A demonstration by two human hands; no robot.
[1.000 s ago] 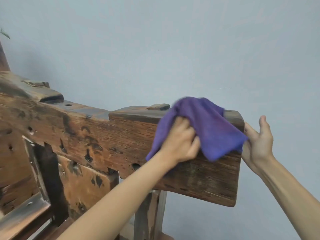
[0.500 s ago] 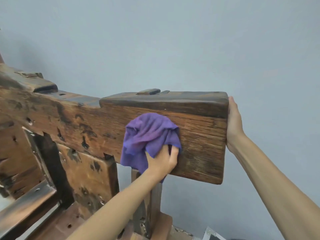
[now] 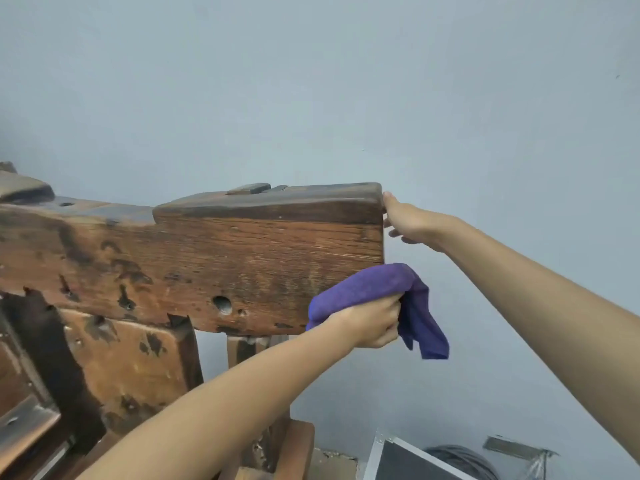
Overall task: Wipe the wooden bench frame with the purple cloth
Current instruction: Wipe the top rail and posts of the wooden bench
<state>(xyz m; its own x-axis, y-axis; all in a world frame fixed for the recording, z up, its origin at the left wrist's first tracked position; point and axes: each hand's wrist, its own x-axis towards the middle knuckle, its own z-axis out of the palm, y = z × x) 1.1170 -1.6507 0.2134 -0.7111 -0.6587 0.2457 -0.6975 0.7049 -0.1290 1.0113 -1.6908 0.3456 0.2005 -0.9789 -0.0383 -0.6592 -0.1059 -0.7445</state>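
A thick, weathered wooden beam (image 3: 242, 258) of an old piece of furniture runs from the left edge to mid-frame. My left hand (image 3: 372, 322) grips a bunched purple cloth (image 3: 377, 289) against the beam's lower right corner; part of the cloth hangs loose to the right. My right hand (image 3: 403, 218) rests on the beam's right end face near its top, fingers mostly hidden behind the wood.
A plain pale blue wall (image 3: 346, 98) stands close behind. Below the beam are a wooden panel (image 3: 128, 368) and a post (image 3: 249, 348). At the bottom right on the floor lie a dark metal-edged case (image 3: 405, 462) and coiled grey cable (image 3: 460, 462).
My left hand has swept the cloth from the middle of the beam's face rightward and down to its lower right corner. My right hand has stayed at the beam's end.
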